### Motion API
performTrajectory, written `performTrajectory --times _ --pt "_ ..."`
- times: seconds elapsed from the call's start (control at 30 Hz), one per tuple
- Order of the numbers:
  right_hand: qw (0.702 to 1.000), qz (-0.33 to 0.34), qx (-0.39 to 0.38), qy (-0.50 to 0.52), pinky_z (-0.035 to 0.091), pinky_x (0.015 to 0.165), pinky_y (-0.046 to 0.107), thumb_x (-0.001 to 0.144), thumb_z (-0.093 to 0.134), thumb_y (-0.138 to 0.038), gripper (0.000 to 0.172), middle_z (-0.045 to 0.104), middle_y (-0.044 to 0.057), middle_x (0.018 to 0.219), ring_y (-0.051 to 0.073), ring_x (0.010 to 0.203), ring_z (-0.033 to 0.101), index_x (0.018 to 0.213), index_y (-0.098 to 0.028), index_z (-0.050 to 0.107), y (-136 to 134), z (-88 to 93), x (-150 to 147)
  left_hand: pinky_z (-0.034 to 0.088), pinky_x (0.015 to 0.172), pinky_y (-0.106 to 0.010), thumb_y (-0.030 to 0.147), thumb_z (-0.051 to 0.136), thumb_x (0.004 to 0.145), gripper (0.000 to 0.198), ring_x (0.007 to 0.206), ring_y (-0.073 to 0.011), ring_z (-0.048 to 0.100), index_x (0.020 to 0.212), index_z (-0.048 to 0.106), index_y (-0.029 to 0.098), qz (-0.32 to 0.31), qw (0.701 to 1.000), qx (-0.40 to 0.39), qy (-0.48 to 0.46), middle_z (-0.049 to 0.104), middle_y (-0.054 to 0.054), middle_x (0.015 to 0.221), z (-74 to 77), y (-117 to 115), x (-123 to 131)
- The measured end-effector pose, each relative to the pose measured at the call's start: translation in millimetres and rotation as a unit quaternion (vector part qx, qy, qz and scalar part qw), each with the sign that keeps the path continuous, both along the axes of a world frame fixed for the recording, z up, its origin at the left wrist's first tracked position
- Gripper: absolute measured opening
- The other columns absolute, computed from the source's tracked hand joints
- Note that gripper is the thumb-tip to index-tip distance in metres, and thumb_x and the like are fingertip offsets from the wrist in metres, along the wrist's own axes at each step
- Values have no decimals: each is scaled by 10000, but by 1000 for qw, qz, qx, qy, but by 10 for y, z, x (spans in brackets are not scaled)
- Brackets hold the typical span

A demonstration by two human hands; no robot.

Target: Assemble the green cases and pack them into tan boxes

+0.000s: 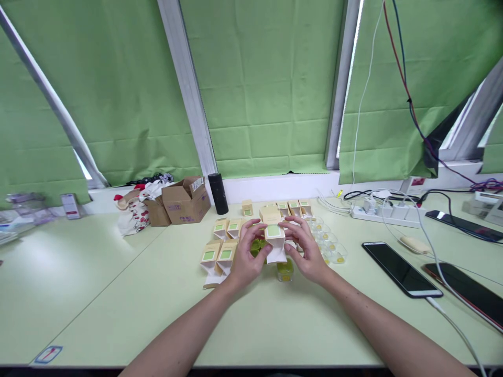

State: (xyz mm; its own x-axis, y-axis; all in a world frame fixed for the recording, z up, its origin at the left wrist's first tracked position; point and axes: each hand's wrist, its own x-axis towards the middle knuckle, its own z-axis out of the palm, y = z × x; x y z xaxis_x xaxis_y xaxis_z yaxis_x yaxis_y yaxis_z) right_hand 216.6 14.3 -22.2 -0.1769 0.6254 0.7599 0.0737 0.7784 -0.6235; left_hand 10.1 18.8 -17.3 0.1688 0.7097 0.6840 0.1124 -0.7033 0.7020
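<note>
Between my hands is a small cream cardboard box (274, 233) with a green label, its white inner flap hanging open toward me. My left hand (250, 255) grips its left side with the fingertips. On the opposite side, my right hand (307, 252) pinches it between thumb and fingers. A small clear tub with a green lid (285, 270) stands on the table just below the box. More green-lidded tubs (255, 245) are partly hidden behind my left hand. To the left stand several similar boxes (209, 255) with open flaps.
Behind my hands are more small boxes (294, 208), and clear plastic tubs (336, 253) sit to the right. Phones (401, 268), cables and a white power strip (387, 213) occupy the right side. A brown carton (185, 201) and black cylinder (218, 193) stand at the back.
</note>
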Motion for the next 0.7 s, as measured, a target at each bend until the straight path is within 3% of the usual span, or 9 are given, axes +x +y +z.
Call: performTrajectory --times 0.7 --pt "1000 0 -18 1 626 981 460 1039 617 -372 411 396 129 1514 247 1131 678 1449 -339 606 -8 -1 -17 554 993 -379 279 736 961 332 1121 -209 662 1287 672 299 32 999 1 -16 484 -87 1426 -11 12 35"
